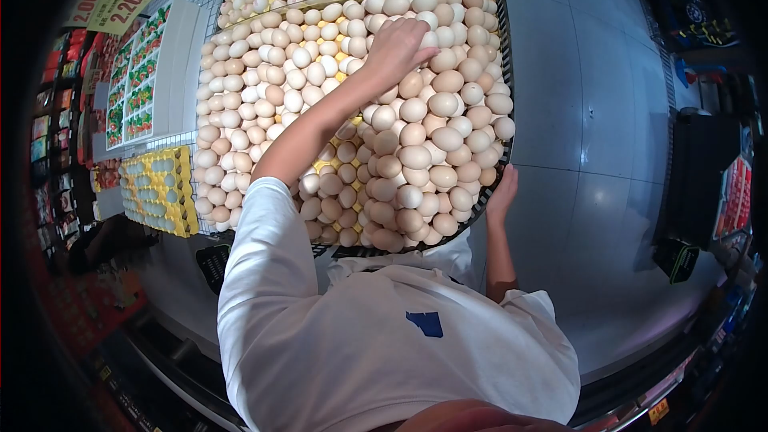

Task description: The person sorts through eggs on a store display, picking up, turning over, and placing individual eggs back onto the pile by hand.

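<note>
A large heap of brown and cream eggs (pixel 448 138) fills a black-rimmed display stand (pixel 509 72) in front of me. My left hand (pixel 398 50) reaches over the heap, its fingers and thumb bent round an egg (pixel 432 38) near the upper middle. Part of that egg is hidden by the fingers. At the near right corner, my right hand (pixel 502 192) lies against the outside of the black rim, fingers stretched out and holding nothing. Yellow egg trays (pixel 346 150) show between the eggs left of the heap.
Pale eggs sit in a yellow tray stack (pixel 160 190) at the left. White boxes with green and red print (pixel 142 76) stand behind it, below yellow price signs (pixel 120 10). Grey tiled floor (pixel 592 112) runs along the right, with a dark shelf (pixel 704 176) beyond.
</note>
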A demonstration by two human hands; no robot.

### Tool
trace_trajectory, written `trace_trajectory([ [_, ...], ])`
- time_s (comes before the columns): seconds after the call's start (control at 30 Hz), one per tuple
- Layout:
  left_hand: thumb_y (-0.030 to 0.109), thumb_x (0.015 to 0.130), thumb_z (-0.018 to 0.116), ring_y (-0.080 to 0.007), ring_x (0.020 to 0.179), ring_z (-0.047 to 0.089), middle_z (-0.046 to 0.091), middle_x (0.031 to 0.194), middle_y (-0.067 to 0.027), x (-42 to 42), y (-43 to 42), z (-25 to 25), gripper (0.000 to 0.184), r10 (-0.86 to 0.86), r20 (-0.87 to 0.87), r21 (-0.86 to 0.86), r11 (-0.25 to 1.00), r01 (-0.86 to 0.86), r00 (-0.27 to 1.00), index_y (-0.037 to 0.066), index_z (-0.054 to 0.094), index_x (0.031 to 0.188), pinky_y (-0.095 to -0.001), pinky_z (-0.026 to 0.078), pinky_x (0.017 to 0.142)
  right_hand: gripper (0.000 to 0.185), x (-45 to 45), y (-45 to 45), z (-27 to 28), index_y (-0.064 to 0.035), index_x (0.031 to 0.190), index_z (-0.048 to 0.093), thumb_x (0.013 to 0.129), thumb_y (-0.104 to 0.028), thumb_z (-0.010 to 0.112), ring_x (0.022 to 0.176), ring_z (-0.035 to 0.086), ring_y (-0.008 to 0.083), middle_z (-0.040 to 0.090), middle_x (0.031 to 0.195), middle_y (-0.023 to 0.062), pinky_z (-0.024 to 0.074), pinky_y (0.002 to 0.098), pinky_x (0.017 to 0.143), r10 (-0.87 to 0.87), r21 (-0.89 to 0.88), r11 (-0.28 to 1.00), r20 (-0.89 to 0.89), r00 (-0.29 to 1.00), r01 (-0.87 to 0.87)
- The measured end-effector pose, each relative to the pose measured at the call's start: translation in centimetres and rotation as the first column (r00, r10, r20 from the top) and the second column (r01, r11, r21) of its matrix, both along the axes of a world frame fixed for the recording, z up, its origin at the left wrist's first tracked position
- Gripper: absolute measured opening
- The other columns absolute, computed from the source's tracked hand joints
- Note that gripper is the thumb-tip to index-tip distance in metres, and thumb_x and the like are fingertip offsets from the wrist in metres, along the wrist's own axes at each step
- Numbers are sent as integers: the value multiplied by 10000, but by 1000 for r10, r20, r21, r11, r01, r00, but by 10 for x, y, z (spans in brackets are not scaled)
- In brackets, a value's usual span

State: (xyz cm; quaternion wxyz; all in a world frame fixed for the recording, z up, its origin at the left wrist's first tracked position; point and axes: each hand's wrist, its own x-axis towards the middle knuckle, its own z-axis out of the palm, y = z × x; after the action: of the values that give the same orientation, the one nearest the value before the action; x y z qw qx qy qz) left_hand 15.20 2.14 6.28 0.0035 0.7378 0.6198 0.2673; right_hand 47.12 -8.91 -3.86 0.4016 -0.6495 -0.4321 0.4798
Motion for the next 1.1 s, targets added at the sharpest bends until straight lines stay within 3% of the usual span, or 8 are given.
trace_trajectory([
  [0.23, 354, 827, 671, -304, 843, 574, 602, 861, -118, 7, -1, 2, 352, 18, -108, -6, 1000, -19, 994, 48, 568, 969, -415, 431, 759, 377, -2, 1, 1, 15, 894, 500, 1016, -327, 398, 775, 423, 165, 481, 813, 55, 389, 318, 738, 0, 42, 999, 14, 1000, 0],
  [0.47, 383, 824, 669, -285, 828, 576, 595, 842, -111, 8, -2, 2, 372, 47, -163, -2, 999, -48, 986, 52, 556, 949, -412, 428, 735, 380, 3, 1, -7, 14, 912, 526, 1019, -324, 390, 799, 471, 164, 539, 849, 67, 407, 320, 760, 15, 20, 1000, 21, 1000, -15],
  [0.73, 323, 888, 588, -297, 847, 615, 641, 843, -134, -37, -13, 18, 315, 252, 34, 22, 967, -253, 967, 12, 635, 908, -410, 486, 737, 381, 2, 0, -6, 9, 914, 533, 1021, -327, 386, 798, 490, 162, 552, 858, 69, 421, 317, 765, 2, -6, 1000, -2, 1000, -2],
  [0.8, 262, 894, 563, -325, 849, 625, 653, 856, -149, -66, -19, 18, 267, 371, 60, -17, 929, -370, 927, 7, 641, 924, -432, 499, 737, 383, 2, 0, -7, 9, 912, 533, 1021, -329, 388, 798, 492, 159, 554, 859, 67, 423, 317, 764, 10, 9, 1000, 14, 1000, -10],
  [0.9, 173, 868, 553, -338, 871, 636, 661, 907, -176, -130, -34, -14, 207, 494, -125, -69, 861, -504, 861, 19, 653, 962, -450, 508, 752, 383, 3, 0, -10, 8, 908, 531, 1021, -329, 389, 802, 492, 156, 553, 854, 67, 424, 316, 765, 1, 21, 1000, 7, 1000, -1],
  [0.93, 153, 861, 548, -341, 898, 634, 661, 949, -176, -146, -40, -19, 214, 524, -181, -175, 816, -551, 832, 37, 660, 1003, -444, 509, 778, 383, 3, 0, -11, 8, 908, 531, 1021, -329, 389, 802, 492, 156, 553, 854, 67, 424, 316, 765, 1, 20, 1000, 8, 1000, -1],
  [1.07, 158, 853, 551, -335, 929, 627, 658, 984, -185, -190, -71, -35, 261, 486, -279, -380, 736, -560, 828, 47, 655, 1065, -415, 499, 816, 374, 4, 0, -11, 4, 902, 529, 1020, -323, 390, 801, 490, 151, 549, 857, 60, 425, 312, 760, 8, 3, 1000, -4, 1000, -8],
  [1.1, 138, 842, 561, -319, 927, 628, 655, 985, -180, -199, -74, -35, 265, 394, -188, -444, 783, -436, 900, 52, 656, 1074, -405, 500, 819, 371, 4, 1, -10, 2, 901, 529, 1020, -321, 392, 800, 490, 150, 547, 858, 57, 425, 310, 759, 9, -8, 1000, -9, 1000, -9],
])
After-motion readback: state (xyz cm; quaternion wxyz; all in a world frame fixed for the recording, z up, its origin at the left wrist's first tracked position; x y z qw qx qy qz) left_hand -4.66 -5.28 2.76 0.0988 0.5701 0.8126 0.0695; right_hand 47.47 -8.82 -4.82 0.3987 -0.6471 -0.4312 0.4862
